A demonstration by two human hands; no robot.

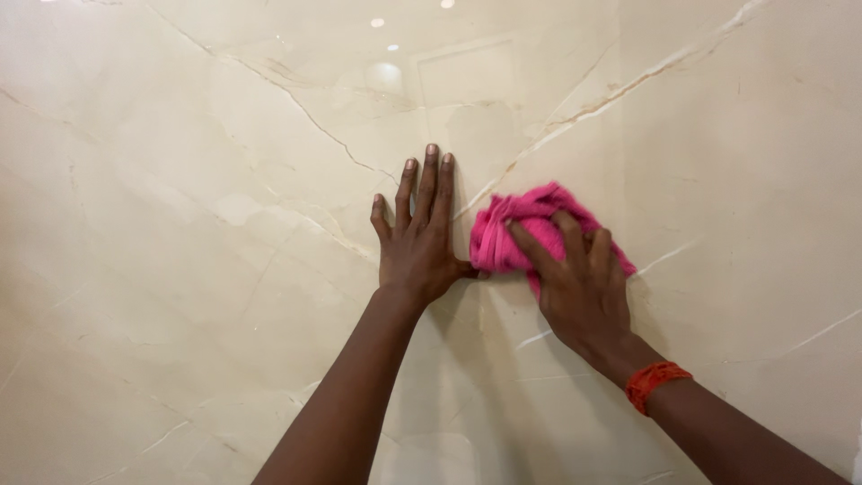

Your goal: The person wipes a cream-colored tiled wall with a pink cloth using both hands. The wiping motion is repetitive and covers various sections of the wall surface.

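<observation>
**Inspector:** Polished cream marble surface (180, 269) fills the whole view, crossed by thin brown and white veins, with ceiling lights reflected near the top. No rim or border of the slab is visible on any side.

**Assistant:** Position of the hands?

**Inspector:** Left hand (417, 242) lies flat on the marble, palm down, fingers straight and close together, thumb turned out toward the cloth. It holds nothing. Right hand (579, 283) is pressed on a crumpled pink cloth (516, 229), fingers spread over it and curled slightly into the folds.

**Assistant:** And the cloth itself?

**Inspector:** Bunched against the marble at centre right, mostly under the right hand, its left part sticking out just beside the left thumb; I cannot tell whether they touch. An orange thread band (657, 384) sits on the right wrist.

**Assistant:** Room to move?

**Inspector:** Bare marble extends widely to the left, above and to the right of both hands. Both forearms enter from the bottom edge of the view.
</observation>
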